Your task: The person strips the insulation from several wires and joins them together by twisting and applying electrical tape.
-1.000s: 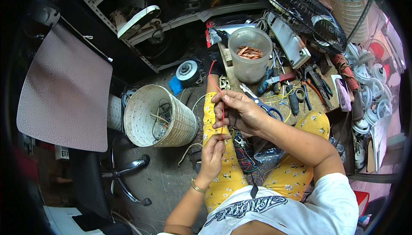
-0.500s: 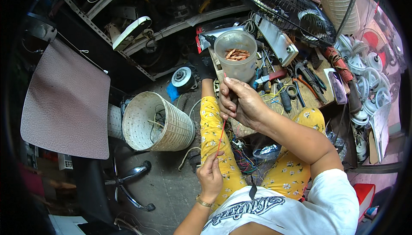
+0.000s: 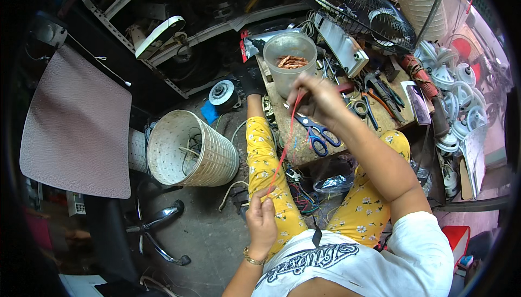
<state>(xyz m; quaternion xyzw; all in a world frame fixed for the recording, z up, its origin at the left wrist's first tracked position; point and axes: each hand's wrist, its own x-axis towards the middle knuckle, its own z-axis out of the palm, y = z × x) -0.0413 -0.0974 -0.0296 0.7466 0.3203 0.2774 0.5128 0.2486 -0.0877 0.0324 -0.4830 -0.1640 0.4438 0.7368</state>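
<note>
A thin red wire (image 3: 284, 153) runs slantwise between my two hands, over my left leg. Its lower end is pinched by my left hand (image 3: 261, 225), which is closed, with a watch on the wrist. Higher up, my right hand (image 3: 321, 101) is closed on the wire's other part; motion blurs its fingers. That hand is just in front of a translucent plastic tub (image 3: 293, 44) holding copper-coloured pieces (image 3: 292, 62). Below it, blue-handled scissors (image 3: 319, 136) lie on the wooden workbench (image 3: 301, 157).
Pliers (image 3: 382, 96) and other hand tools crowd the bench, beside a phone (image 3: 417, 103). A black fan guard (image 3: 358, 9) leans at the back. White plastic parts (image 3: 461, 96) pile up at right. A woven bin (image 3: 192, 150) and an office chair (image 3: 81, 126) stand at left.
My right hand has moved right and a little outward, uncovering the scissors. The wire stretches longer between my hands. My left hand has shifted slightly left, and the whole view has moved a little.
</note>
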